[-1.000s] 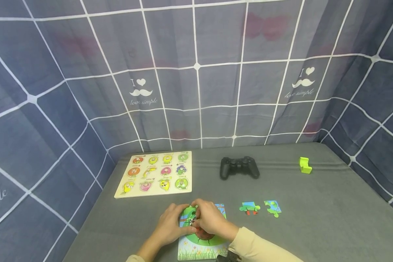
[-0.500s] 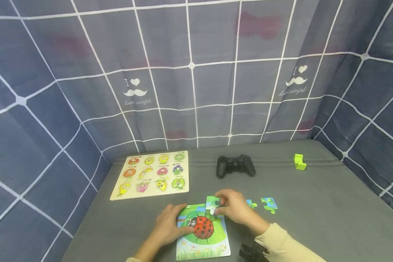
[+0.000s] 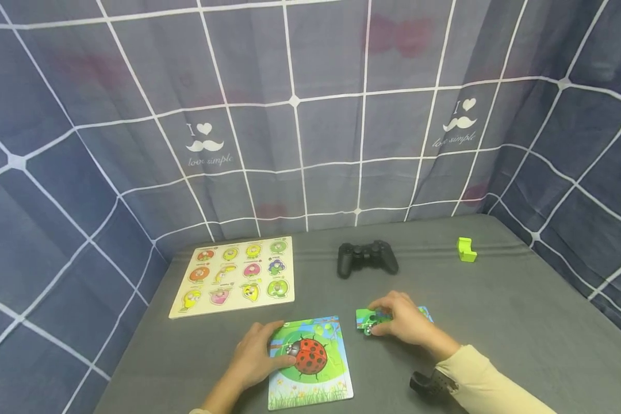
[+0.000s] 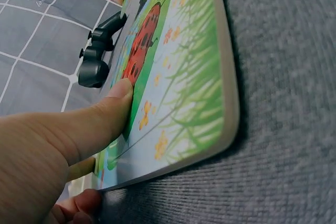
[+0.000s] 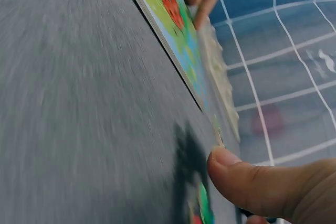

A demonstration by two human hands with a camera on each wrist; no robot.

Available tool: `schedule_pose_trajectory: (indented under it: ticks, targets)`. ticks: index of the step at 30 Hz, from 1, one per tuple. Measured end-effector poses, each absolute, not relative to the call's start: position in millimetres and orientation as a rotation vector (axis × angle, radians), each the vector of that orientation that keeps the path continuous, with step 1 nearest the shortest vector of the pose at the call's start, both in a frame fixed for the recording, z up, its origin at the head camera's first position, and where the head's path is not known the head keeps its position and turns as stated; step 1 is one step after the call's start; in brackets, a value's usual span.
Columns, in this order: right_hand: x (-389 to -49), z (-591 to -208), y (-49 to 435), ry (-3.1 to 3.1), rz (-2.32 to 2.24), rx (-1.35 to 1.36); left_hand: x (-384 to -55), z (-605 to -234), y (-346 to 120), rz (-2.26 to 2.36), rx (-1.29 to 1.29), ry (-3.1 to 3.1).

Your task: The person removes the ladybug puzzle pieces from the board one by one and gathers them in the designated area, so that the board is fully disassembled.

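A ladybug puzzle board (image 3: 310,382) lies on the grey cloth, its red beetle in the middle of a green leaf. My left hand (image 3: 253,356) grips its left side; in the left wrist view the thumb (image 4: 113,106) presses on the picture and fingers reach round the edge. Right of the board, my right hand (image 3: 411,323) pinches a green puzzle piece (image 3: 363,318) between thumb and fingers, low over the cloth. A second puzzle piece (image 3: 425,312), blue and green, shows partly behind that hand. In the right wrist view a loose green-and-red piece (image 5: 206,203) lies below the thumb.
A wooden fruit peg board (image 3: 235,305) sits at the back left. Behind the puzzle pieces is a black game controller (image 3: 367,257), and a lime-green block (image 3: 466,250) stands farther right. A checked curtain (image 3: 336,132) closes off the back and sides.
My right hand has lifted the green piece off the upper part of the board and carried it right, toward the loose pieces. The left hand keeps its hold on the board.
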State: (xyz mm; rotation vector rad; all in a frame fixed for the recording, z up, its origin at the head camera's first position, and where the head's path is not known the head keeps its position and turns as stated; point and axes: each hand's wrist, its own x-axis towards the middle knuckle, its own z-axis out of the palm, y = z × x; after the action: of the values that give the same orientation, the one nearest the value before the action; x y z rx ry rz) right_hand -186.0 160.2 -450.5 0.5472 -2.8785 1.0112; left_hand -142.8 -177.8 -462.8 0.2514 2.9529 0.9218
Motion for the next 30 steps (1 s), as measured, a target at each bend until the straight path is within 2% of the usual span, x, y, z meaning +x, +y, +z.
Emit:
schedule_pose_trajectory:
  ticks: [30]
  targets:
    - [-185.3,-461.2,127.2,-2.976,0.947,0.353,-140.1,-466.0,-179.8,0.909,0.272,2.969]
